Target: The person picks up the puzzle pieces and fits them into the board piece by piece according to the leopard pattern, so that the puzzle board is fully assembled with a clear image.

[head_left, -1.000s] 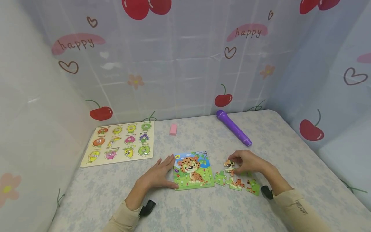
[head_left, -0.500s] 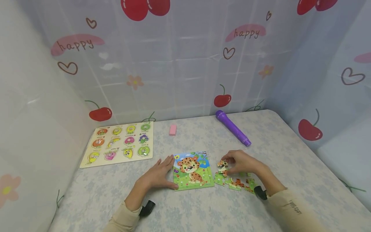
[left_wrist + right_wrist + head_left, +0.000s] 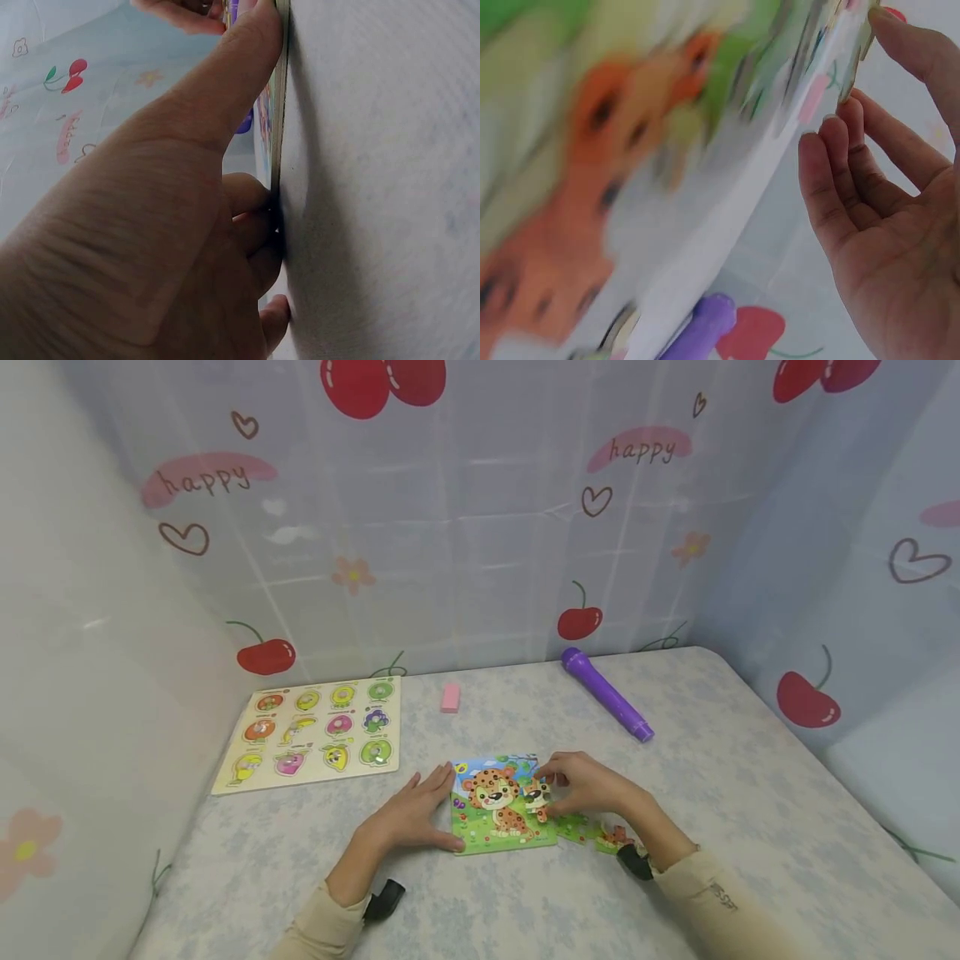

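A square puzzle board [image 3: 498, 814] with a leopard cub picture lies flat on the table. My left hand [image 3: 408, 810] rests at its left side, fingers extended near the upper left corner and thumb at the lower left corner. In the left wrist view the thumb touches the board's edge [image 3: 279, 142]. Above the board's right part, my right hand [image 3: 592, 783] pinches a spotted puzzle piece [image 3: 537, 795] between thumb and fingers. Its thin edge shows in the right wrist view. Loose green and orange puzzle pieces [image 3: 615, 837] lie right of the board, partly hidden by the right arm.
At the back left lies a wooden fruit puzzle board [image 3: 315, 735]. A pink eraser-like block [image 3: 450, 698] sits behind the leopard board. To the back right is a purple toy microphone [image 3: 607, 693]. Curtains with cherries surround the table [image 3: 480, 910].
My right hand has carried the puzzle piece left, from above the loose pieces to over the board's right part. The left hand stays in place at the board's left side.
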The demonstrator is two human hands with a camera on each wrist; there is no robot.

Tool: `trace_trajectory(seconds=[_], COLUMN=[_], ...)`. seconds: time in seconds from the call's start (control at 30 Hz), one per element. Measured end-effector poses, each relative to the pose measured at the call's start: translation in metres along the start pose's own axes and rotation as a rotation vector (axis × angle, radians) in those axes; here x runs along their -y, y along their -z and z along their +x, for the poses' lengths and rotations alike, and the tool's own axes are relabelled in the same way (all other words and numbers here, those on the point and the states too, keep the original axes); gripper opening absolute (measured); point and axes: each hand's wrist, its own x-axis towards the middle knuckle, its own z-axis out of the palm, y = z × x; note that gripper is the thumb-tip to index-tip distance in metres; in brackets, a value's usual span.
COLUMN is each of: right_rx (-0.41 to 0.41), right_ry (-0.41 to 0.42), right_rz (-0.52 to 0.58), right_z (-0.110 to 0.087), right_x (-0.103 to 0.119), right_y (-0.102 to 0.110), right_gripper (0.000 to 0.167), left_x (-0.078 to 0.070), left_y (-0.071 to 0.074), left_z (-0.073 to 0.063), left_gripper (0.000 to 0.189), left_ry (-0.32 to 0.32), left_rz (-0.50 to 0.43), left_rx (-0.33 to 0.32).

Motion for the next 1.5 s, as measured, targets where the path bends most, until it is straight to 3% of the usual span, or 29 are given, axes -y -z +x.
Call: trace_trajectory(seconds=[0.3, 0.53, 1.5], right_rx=[0.019, 0.009, 0.068], right_ry=[0.029, -0.005, -0.082], right_rz=[0.008, 0.000, -0.044], right_z=[0.023, 0.034, 0.050], right_x=[0.023, 0.033, 0.036], right_y=[-0.012, -0.019, -0.028], right_gripper=[0.050, 0.049, 0.053], left_x=[0.000, 0.000, 0.000], left_y=[-0.001, 0.000, -0.002], left_z=[0.001, 0.002, 0.001], left_gripper=[0.120, 0.119, 0.119], left_ry=[-0.004, -0.015, -0.002], left_rz=[0.004, 0.005, 0.003], left_rx=[-0.004, -0.008, -0.013])
